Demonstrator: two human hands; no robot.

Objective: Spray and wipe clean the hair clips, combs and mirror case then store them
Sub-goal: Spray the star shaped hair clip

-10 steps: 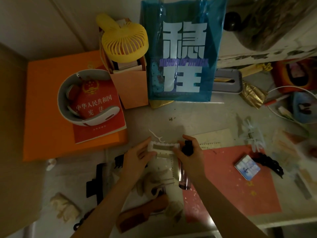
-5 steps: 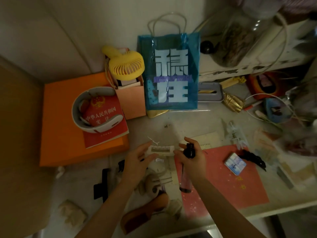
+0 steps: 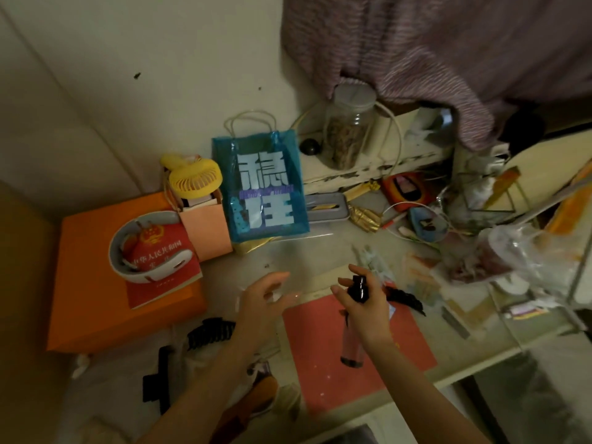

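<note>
My right hand (image 3: 368,312) grips a spray bottle (image 3: 352,347) with a pink body and a black cap, held upright over the red mat (image 3: 320,363). To its left my left hand (image 3: 266,296) hovers above the table. It is blurred, with thumb and fingers apart, and I cannot make out anything in it. A black claw clip (image 3: 209,331) and a black comb (image 3: 160,379) lie at the lower left. A brown comb (image 3: 256,398) shows beside my left forearm. Another black clip (image 3: 407,301) lies just right of my right hand.
An orange box (image 3: 96,299) with a red book and a white neck band fills the left. A blue bag (image 3: 262,187), a yellow fan (image 3: 195,179) and a glass jar (image 3: 349,133) stand at the back. Cables and a plastic bag (image 3: 519,251) clutter the right. The table's front edge runs close by.
The view has tilted up and back, showing more wall and shelf. The white clip seen earlier in my left hand no longer shows; my right hand still holds the bottle.
</note>
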